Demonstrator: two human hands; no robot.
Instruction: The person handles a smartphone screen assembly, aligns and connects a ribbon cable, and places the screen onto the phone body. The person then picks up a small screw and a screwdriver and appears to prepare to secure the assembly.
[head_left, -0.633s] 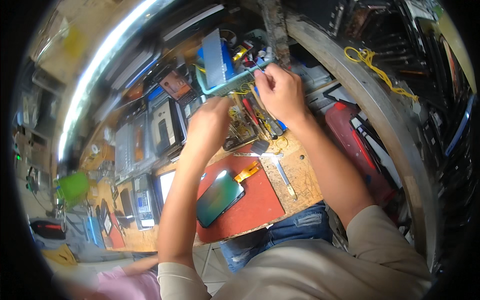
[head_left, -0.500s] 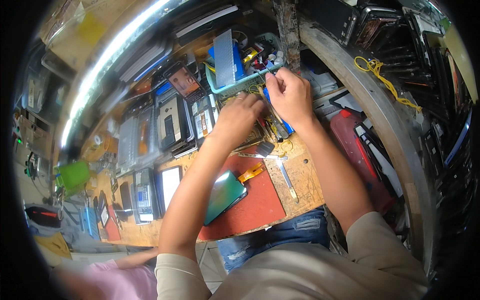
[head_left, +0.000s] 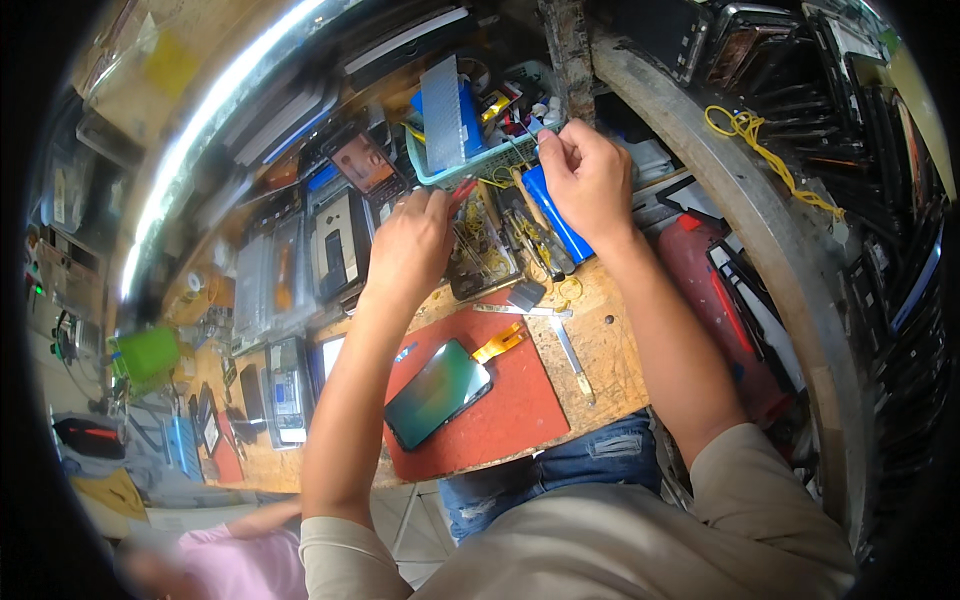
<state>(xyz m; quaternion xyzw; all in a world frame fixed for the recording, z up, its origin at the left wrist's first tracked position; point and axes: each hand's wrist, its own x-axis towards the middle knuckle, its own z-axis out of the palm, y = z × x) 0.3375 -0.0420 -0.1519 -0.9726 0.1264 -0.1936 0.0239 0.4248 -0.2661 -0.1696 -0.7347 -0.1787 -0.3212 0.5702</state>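
Note:
My left hand (head_left: 412, 240) is closed at the left edge of a tray (head_left: 487, 285) of small tools. A slim red piece (head_left: 463, 190) shows beside its fingertips; whether the fingers hold it is unclear. Over a blue roll-shaped object (head_left: 560, 222), my right hand (head_left: 588, 182) pinches thumb against fingers, and a thin dark tip (head_left: 527, 128) seems to stick out from them. Long tools (head_left: 530, 238) lie between the hands. Nearer me, a phone with a shiny green face (head_left: 440, 394) rests on a red mat (head_left: 515, 420), with an orange flex cable (head_left: 499, 343) beside it.
Behind the hands stands a light green basket (head_left: 470, 168) full of parts. Stacked phones and cases (head_left: 340, 240) fill the left side. A metal strip (head_left: 572, 362) lies right of the mat. A curved metal edge (head_left: 745, 190) bounds the right. Someone in a pink shirt (head_left: 240, 560) sits lower left.
My left hand has moved left, away from the right hand, uncovering the tool tray. My right hand has risen slightly and shifted right, showing more of the blue object.

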